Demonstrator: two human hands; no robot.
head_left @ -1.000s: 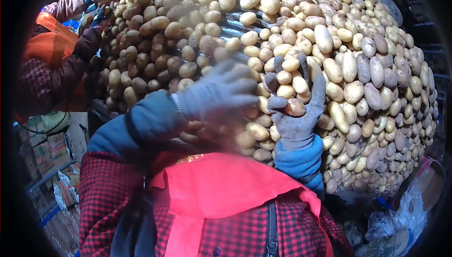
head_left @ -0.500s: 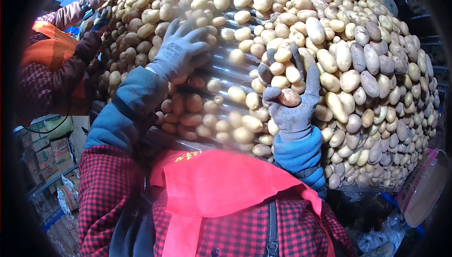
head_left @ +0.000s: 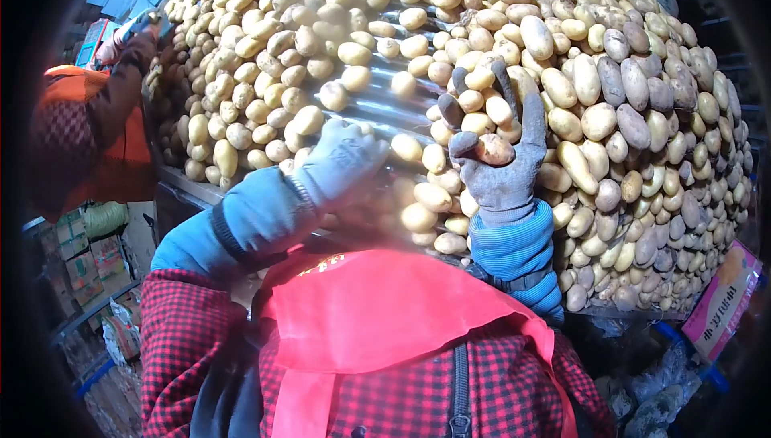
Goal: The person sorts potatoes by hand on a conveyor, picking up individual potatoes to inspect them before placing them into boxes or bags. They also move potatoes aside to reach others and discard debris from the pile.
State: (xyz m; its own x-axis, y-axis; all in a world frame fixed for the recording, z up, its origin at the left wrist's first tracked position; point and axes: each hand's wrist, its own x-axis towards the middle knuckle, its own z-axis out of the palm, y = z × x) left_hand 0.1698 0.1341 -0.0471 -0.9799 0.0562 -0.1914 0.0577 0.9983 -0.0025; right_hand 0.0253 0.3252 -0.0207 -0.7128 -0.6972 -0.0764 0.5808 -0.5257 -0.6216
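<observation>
Head view: R hand (head_left: 499,185), gloved, palm approx. up, sits low in the pile w/ fingers curled round a small brownish potato (head_left: 494,150); other spuds lie among its fingers. L hand (head_left: 345,161), also gloved, is over the near edge of the bare metal bars (head_left: 393,109), knuckles up, blurred; can't tell if it grips anything. Hands well apart, L forearm angled in from the side, R wrist approx. straight. Loose potatoes (head_left: 598,120) heap around both hands and partly over the bars.

Handling (judgmt): each potato prob. light, firm, no give; smooth skin may roll or slip on the bars, and could bruise if knocked. Best hold: round the middle, fingers one side, thumb opp., mod. pressure.
</observation>
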